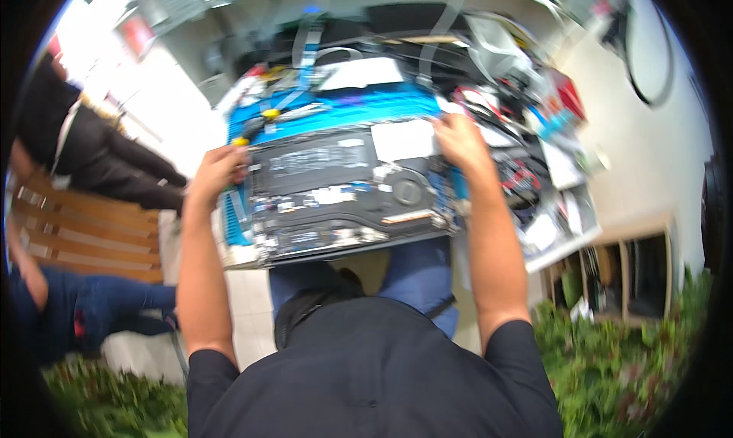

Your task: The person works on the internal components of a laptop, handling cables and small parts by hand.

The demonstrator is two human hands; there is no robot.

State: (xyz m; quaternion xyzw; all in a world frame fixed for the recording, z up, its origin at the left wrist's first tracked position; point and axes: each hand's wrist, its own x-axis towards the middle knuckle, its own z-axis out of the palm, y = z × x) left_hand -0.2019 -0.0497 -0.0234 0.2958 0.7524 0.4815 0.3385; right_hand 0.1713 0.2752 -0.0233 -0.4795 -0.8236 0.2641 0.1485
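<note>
An opened laptop [340,201] spans the space between my hands, its inside facing up. Its large black battery [317,165] lies along the far side, with a fan [407,193] right of the middle. My left hand [217,172] is closed on the laptop's left edge, fingers partly hidden and blurred. The right far corner is gripped by my right hand [460,142]. Just beyond my left hand is a yellow and black screwdriver [256,127]; I cannot tell whether my fingers touch it. Beneath the laptop shows a blue work mat [412,100].
Cables, papers and small parts crowd the bench's right side, near a red box [566,96]. Dark panels [416,18] and a white sheet [360,73] lie at the back. Two people are at the left by a wooden bench [88,228]. Green plants [634,362] stand low right.
</note>
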